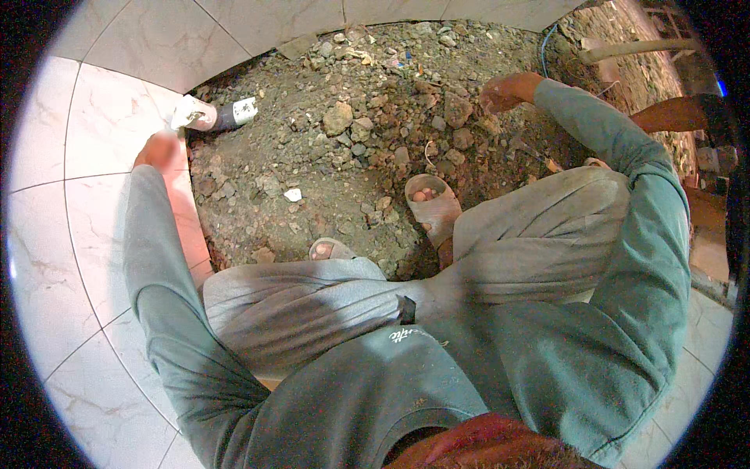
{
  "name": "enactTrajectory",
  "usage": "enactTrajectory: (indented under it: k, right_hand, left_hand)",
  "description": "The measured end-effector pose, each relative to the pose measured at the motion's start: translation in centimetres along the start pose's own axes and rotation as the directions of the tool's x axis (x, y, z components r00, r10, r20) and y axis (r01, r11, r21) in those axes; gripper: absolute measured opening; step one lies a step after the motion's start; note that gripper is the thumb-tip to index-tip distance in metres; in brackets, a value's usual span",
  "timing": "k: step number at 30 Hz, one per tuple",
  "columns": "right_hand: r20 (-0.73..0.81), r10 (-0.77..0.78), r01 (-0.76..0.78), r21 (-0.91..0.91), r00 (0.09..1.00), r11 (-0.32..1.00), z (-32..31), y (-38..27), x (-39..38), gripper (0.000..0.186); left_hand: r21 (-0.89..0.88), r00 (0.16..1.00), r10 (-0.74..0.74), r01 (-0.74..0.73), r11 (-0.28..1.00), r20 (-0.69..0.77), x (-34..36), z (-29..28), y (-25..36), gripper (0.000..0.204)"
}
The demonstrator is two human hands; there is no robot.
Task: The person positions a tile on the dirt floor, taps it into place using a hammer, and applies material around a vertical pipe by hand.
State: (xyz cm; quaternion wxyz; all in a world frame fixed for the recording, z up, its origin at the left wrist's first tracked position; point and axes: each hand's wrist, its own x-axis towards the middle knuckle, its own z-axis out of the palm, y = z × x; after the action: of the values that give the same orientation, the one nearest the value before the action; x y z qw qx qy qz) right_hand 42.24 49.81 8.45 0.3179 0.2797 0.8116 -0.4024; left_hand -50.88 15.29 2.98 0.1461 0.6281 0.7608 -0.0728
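My left hand [158,150] is at the edge of the pale floor tiles, just below a short pipe piece [201,116], white and dark with a whitish wrapped end. Glare and blur smear its fingers, so I cannot make out whether it touches the pipe. On the right, my right hand [506,92] hangs bent at the wrist over the rubble [312,156]. Its fingers point down and are partly hidden; nothing held shows. Chunks of stone [457,109] lie to the left of it.
Marbled tiles [109,117] border the soil at the left and far side. My sandalled feet [432,199] rest in the dirt. A white shard [293,195] lies before me. At far right are a blue cord [544,51], a wooden handle [637,51] and what looks like another person's arm [670,114].
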Motion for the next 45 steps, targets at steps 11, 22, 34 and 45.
enactTrajectory:
  k: [11,22,34,45]
  right_hand:
    - [-0.182,-0.011,0.080,0.380,0.983,0.922,1.5,-3.1,-2.1,0.029]
    - [0.018,-0.010,0.010,-0.013,1.000,1.000,1.1,2.3,1.5,0.021]
    - [-0.024,0.148,-0.146,0.045,0.989,0.988,-0.1,-5.3,-3.2,0.019]
    - [-0.120,-0.013,0.041,0.233,0.993,0.972,2.1,2.2,-0.5,0.021]
  left_hand:
    - [-0.241,0.284,-0.033,0.862,0.447,0.958,2.5,-1.6,1.6,0.065]
    - [-0.505,0.797,-0.448,0.604,0.617,0.406,-1.8,-3.8,6.5,0.027]
    - [-0.551,0.676,-0.494,0.734,0.396,0.546,-0.9,-4.3,6.7,0.030]
    - [-0.593,0.877,-0.387,0.478,0.648,0.284,-2.6,-6.0,9.2,0.030]
